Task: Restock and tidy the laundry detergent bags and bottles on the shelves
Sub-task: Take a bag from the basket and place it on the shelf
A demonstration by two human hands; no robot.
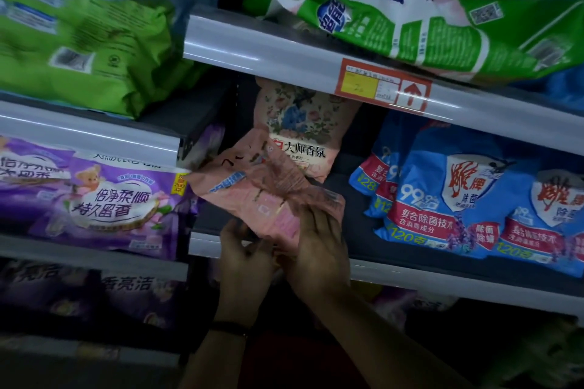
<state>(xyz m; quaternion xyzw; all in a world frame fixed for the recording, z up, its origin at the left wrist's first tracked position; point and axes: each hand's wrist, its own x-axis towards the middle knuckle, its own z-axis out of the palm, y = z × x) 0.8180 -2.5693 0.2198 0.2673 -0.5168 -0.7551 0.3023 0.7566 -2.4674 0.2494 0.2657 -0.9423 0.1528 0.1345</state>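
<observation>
Head view: both your hands meet at the near end of a crumpled pink bag at the front of the middle shelf. Your left hand has its fingers curled under the bag's lower edge, pinching the film. Your right hand lies back-up over the lower right corner with its fingers wrapped onto the bag.

The bag stretches away from your fingers, up and to the left, so its long axis slants toward the purple bags and not straight into the bay. A second pink bag stands upright just behind it, its label facing you. Dark bare shelf shows between that one and the blue bags to the right.

My reading: the far end needs to swing right to line up in front of the standing bag. Your right hand is nearer that gap, so it should lead the turn.
</observation>
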